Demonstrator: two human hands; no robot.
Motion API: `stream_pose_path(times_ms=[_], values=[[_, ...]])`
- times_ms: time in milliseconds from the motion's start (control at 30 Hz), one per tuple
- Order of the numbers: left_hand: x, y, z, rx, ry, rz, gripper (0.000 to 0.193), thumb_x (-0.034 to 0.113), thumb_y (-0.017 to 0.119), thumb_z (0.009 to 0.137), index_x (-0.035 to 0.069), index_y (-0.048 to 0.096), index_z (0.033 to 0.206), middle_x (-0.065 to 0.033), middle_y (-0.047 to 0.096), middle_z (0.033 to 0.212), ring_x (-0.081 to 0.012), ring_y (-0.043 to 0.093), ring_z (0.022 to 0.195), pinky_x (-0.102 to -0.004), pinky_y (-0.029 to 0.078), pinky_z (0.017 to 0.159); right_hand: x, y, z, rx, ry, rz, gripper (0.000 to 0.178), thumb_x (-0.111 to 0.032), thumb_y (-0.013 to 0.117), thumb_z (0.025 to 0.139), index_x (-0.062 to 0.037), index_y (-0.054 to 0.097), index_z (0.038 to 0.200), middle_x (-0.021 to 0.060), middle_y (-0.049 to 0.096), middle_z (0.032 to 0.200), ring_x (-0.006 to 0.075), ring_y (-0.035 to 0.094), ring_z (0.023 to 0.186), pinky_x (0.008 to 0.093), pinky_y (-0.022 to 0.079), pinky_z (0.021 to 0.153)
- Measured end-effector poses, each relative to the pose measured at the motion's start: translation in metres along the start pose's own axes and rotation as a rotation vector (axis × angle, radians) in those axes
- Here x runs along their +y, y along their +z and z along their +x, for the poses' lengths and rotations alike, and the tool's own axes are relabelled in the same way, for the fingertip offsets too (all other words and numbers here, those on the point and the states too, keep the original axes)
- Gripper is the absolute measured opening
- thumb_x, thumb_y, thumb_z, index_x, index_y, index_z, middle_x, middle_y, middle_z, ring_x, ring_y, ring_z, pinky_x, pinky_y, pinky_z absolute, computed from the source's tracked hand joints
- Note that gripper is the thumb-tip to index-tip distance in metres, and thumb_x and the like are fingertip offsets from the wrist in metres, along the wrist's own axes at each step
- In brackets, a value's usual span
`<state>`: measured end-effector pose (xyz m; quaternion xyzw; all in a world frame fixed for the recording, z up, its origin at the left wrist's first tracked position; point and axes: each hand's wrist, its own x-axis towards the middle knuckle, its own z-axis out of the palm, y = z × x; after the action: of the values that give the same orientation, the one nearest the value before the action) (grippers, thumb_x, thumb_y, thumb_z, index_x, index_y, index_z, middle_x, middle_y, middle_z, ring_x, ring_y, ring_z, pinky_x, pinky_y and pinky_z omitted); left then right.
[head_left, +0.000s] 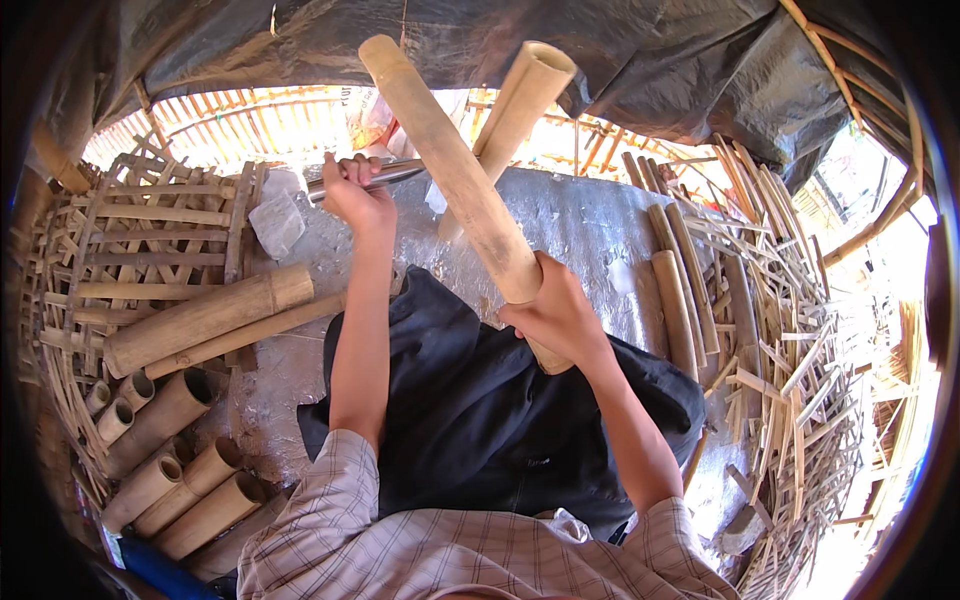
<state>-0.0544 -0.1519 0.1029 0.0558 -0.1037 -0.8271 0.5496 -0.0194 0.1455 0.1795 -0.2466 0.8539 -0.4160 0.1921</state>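
My left hand (358,190) is closed round the end of a shiny metal blade (400,173), which looks like a heavy knife. Its far end passes behind a thick bamboo stick (455,165). That stick is in my right hand (560,312), gripped near its lower end and slanting up to the left. Behind it a bamboo tube (520,105) stands tilted, its open end up and its foot near the floor. The stick crosses in front of the tube and hides where blade and tube meet, so I cannot tell whether they touch.
Bamboo tubes (205,480) lie at the left, below a longer bamboo pole (215,315) and a slatted bamboo lattice (160,240). A pale block (277,225) sits beside the lattice. Split strips (800,400) and poles (675,310) lie at the right. Dark cloth (450,400) covers my lap.
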Motion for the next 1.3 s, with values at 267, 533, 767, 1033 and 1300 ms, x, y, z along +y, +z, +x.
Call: stream_pose_path(times_ms=[267, 533, 767, 1033, 1300], values=[[0.012, -0.006, 0.005, -0.033, 0.033, 0.028, 0.033, 0.018, 0.053, 0.107, 0.016, 0.037, 0.077, 0.0039, 0.029, 0.063, -0.0112, 0.032, 0.058, -0.0339, 0.041, 0.066, 0.012, 0.008, 0.015, 0.292, -0.127, -0.175, 0.049, -0.013, 0.075, 0.073, 0.0097, 0.056, 0.111, 0.0342, 0.069, 0.088, 0.0513, 0.070, 0.090, 0.0507, 0.055, 0.081], [0.017, -0.007, 0.004, -0.054, 0.040, 0.077, 0.040, 0.017, 0.047, 0.109, 0.016, 0.035, 0.071, 0.0044, 0.028, 0.064, -0.0108, 0.033, 0.061, -0.0339, 0.041, 0.069, -0.008, -0.021, 0.003, 0.266, -0.212, -0.327, 0.052, -0.013, 0.075, 0.076, 0.0080, 0.053, 0.118, 0.0348, 0.070, 0.092, 0.0530, 0.069, 0.093, 0.0548, 0.055, 0.082], [0.006, -0.003, -0.005, -0.065, 0.001, 0.060, 0.025, 0.016, 0.050, 0.107, 0.015, 0.040, 0.084, 0.0042, 0.032, 0.066, -0.0104, 0.035, 0.060, -0.0355, 0.043, 0.070, 0.022, 0.002, 0.011, 0.245, -0.129, -0.356, 0.057, -0.010, 0.074, 0.073, 0.0099, 0.054, 0.122, 0.0317, 0.070, 0.094, 0.0437, 0.074, 0.089, 0.0465, 0.056, 0.080], [0.019, -0.005, -0.001, 0.015, -0.007, 0.049, 0.036, 0.014, 0.054, 0.104, 0.016, 0.037, 0.073, 0.0035, 0.029, 0.064, -0.0116, 0.034, 0.060, -0.0348, 0.043, 0.070, -0.037, -0.024, -0.009, 0.272, -0.247, -0.084, 0.051, -0.012, 0.074, 0.075, 0.0079, 0.053, 0.118, 0.0341, 0.069, 0.092, 0.0517, 0.070, 0.098, 0.0498, 0.055, 0.079], [0.014, -0.011, 0.003, 0.072, 0.032, 0.030, 0.035, 0.014, 0.055, 0.104, 0.017, 0.037, 0.073, 0.0035, 0.029, 0.064, -0.0115, 0.035, 0.059, -0.0354, 0.043, 0.070, 0.031, 0.020, 0.007, 0.172, -0.152, -0.181, 0.058, -0.015, 0.080, 0.071, 0.0097, 0.056, 0.118, 0.0325, 0.071, 0.096, 0.0490, 0.071, 0.096, 0.0488, 0.055, 0.085]])
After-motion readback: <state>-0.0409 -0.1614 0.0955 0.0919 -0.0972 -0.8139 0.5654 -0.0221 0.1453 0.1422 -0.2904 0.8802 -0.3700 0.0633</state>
